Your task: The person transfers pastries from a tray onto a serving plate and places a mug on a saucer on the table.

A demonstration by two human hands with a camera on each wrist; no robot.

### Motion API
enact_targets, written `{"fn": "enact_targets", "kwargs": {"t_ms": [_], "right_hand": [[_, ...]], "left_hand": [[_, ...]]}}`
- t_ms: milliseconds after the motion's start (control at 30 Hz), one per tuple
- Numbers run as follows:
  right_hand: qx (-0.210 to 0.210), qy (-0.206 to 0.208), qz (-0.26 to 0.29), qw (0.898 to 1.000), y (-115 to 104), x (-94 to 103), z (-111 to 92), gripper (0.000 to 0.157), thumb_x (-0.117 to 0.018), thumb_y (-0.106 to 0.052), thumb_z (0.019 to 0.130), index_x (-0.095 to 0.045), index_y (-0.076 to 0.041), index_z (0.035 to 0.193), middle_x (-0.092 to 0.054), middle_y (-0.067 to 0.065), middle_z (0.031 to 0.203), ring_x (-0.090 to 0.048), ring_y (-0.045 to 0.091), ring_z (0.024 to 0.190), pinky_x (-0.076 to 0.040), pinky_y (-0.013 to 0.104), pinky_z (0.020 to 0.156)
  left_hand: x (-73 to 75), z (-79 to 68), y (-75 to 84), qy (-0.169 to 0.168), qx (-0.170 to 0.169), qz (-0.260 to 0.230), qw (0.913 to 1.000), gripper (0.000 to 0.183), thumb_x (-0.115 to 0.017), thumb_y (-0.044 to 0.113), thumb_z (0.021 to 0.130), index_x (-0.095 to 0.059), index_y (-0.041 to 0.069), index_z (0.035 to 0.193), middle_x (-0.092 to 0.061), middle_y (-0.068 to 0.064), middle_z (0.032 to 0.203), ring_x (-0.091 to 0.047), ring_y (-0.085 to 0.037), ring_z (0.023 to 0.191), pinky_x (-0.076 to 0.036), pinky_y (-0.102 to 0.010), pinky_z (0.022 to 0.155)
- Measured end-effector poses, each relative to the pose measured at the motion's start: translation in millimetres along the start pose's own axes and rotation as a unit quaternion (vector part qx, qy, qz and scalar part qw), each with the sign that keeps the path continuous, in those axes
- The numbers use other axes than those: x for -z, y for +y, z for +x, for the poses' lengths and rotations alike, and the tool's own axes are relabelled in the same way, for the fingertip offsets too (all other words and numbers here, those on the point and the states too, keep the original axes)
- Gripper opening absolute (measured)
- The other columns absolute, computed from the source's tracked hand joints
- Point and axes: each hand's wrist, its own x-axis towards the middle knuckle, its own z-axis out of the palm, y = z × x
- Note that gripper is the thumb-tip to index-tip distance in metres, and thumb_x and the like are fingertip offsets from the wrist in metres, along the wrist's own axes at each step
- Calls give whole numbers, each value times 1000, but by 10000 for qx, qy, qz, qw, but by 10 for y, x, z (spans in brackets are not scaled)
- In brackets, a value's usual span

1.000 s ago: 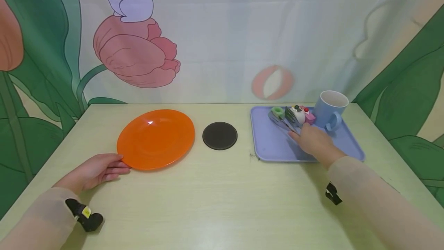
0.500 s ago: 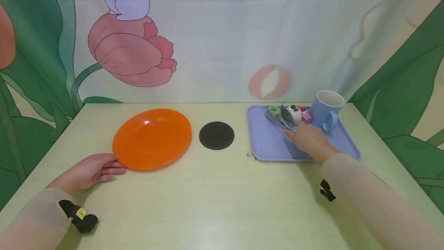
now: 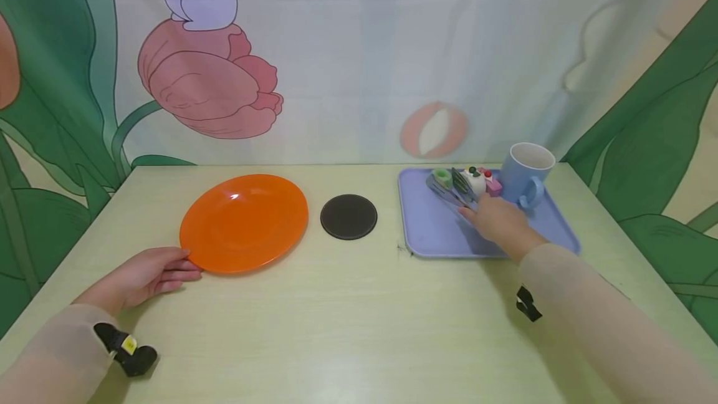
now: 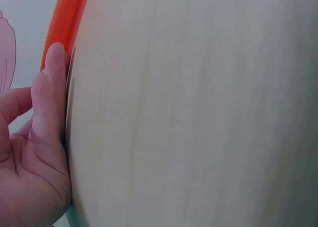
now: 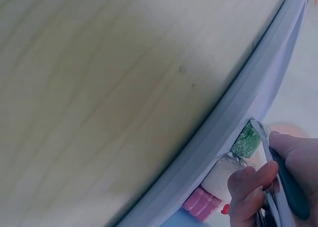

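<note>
At right of frame, the right hand point(image 3: 498, 218) grips tongs point(image 3: 445, 193) over the tray point(image 3: 429, 232); careless squeezing may tip the white cake point(image 3: 476, 183). At left, the left hand point(image 3: 147, 274) touches the orange plate point(image 3: 244, 224); whether pinching, I cannot tell.

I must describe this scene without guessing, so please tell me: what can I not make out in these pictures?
Head view: the far ends of the tongs' handles, covered by the right hand.
Head view: the inside bottom of the blue mug, hidden by its wall.
Left wrist view: most of the orange plate, cut off by the top edge.
Head view: the dark marks beside the tray, too small.
</note>
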Motion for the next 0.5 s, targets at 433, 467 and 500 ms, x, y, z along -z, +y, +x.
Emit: {"fn": "enact_targets", "kwargs": {"t_ms": [433,467,500], "right_hand": [[82,0,56,10000,4,23,-13,61,-43,-46,95,-46,11,117,-58,30,103,-57,46,94,-46,54,71],[100,8,59,9999,2,23,-16,61,-44,-46,95,-47,11,116,-59,29,101,-57,45,92,-46,53,71],[114,23,59,9999,-1,23,-19,61,-44,-46,95,-47,11,116,-59,28,99,-57,44,91,-46,53,71]], "left_hand": [[-13,1,16,26,60,-25,10000,50,-36,28,101,-30,-8,135,-69,-4,97,-67,-16,91,-52,-26,78],[-16,-3,17,38,69,-24,10000,50,-36,28,101,-30,-8,135,-69,-4,97,-67,-16,91,-52,-26,78],[-17,-7,18,46,68,-25,10000,50,-36,28,101,-30,-8,135,-69,-4,97,-67,-16,91,-52,-26,78]]}}
